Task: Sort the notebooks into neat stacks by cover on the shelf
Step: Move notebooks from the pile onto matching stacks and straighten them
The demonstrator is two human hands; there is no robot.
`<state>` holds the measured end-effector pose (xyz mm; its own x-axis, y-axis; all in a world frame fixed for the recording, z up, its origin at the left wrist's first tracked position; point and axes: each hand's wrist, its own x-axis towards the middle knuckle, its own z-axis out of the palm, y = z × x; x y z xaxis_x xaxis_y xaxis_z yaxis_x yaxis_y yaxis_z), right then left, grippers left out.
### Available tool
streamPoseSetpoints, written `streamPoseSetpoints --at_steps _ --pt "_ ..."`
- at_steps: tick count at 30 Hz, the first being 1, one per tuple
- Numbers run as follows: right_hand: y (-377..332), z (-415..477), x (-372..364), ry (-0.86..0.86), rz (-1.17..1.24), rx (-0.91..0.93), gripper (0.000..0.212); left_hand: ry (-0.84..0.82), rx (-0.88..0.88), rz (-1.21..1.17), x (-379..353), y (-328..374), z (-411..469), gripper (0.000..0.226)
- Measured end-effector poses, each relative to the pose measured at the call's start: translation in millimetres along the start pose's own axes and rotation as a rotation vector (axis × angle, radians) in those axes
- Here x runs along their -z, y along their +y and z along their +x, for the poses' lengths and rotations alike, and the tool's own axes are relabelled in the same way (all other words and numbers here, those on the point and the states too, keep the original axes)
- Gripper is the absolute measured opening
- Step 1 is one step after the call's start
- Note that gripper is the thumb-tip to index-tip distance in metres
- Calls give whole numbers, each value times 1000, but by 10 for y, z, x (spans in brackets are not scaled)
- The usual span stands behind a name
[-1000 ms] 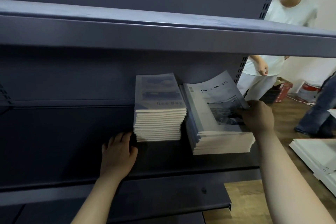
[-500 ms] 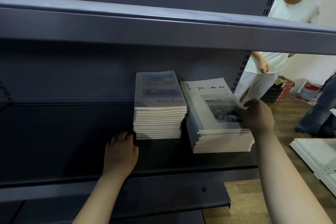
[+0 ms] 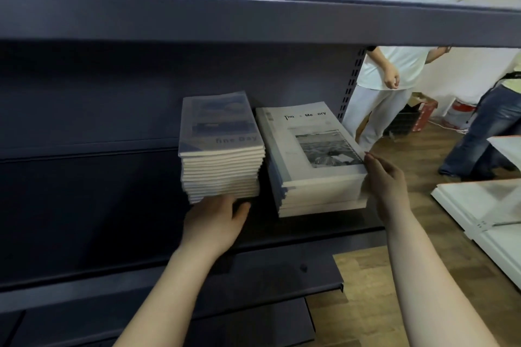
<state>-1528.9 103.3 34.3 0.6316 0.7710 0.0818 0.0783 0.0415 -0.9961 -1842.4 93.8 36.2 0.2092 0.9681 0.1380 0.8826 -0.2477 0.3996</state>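
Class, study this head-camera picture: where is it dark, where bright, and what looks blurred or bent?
Head view: the shelf recess is dim, the wooden floor at right bright; the left hand and left notebook stack are softly blurred; the upper shelf edge bows, wide-angle distortion.

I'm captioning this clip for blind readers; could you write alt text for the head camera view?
Two bare hands tidy two adjacent notebook stacks on a dark grey metal shelf: the left hand touches the front of the bluish "fine Day" stack, the right hand presses the side of the white photo-cover stack. A white-shirted bystander stands beyond.
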Motion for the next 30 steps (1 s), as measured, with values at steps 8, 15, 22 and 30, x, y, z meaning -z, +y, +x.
streamPoseSetpoints --at_steps 8,15,22,30 --pt "136 -15 -60 98 17 -55 33 -132 -132 -684 -292 647 189 71" --pt "145 27 -100 129 43 -19 33 -103 -106 -577 -376 714 256 67" --pt "227 113 -9 56 -68 -82 52 -92 -137 -620 -469 720 299 68" --pt "451 107 30 -210 340 -164 67 -150 -15 -830 -641 730 302 77"
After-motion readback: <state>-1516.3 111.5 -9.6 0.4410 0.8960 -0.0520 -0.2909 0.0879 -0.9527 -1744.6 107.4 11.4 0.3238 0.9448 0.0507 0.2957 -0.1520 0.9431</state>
